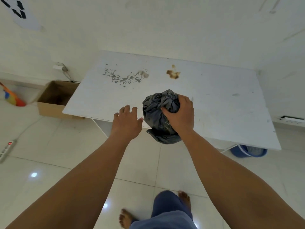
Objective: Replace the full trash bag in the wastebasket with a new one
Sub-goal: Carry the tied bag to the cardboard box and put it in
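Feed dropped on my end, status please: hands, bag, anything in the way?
Right hand shut on grey trash bag at white table near edge. Left hand open, empty, beside it. Blue wastebasket under table, right. Nothing blocking.

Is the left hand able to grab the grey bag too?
Probably yes. The left hand is open and empty right beside the bag, with nothing between them; the right hand covers only its other side.

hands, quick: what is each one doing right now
Left hand: open, fingers spread, holding nothing, beside the trash bag.
Right hand: closed on the bunched top of the grey trash bag at the table edge.
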Motion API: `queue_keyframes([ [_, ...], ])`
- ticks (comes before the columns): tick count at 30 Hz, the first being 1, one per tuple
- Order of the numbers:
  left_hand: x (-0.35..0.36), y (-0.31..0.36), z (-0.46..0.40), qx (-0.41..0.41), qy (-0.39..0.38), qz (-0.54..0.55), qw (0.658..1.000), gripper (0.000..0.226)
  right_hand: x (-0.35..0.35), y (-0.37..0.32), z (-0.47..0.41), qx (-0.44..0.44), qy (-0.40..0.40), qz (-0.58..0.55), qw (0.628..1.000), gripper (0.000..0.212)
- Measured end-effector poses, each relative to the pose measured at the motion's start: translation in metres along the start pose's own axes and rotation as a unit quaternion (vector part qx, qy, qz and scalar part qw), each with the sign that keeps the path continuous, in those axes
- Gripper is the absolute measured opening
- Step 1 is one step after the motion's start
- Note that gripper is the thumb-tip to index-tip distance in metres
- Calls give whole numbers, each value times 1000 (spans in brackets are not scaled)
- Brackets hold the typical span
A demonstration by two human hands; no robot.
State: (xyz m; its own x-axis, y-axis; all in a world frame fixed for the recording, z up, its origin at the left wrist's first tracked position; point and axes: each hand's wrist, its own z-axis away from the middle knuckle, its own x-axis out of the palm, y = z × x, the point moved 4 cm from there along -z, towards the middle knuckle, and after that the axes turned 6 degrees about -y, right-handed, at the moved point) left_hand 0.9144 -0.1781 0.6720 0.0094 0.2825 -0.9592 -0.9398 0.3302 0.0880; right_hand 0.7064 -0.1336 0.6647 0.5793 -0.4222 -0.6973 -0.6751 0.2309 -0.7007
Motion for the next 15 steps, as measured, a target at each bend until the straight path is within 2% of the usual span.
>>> queue_keyframes([
  [8,-18,-130,-16,11,4,-8,1000,54,93,-93,4,5,4,-3,1000,65],
  [15,-50,-243,-80,0,12,-22,1000,55,190,-172,-46,1,-3,-17,1000,65],
])
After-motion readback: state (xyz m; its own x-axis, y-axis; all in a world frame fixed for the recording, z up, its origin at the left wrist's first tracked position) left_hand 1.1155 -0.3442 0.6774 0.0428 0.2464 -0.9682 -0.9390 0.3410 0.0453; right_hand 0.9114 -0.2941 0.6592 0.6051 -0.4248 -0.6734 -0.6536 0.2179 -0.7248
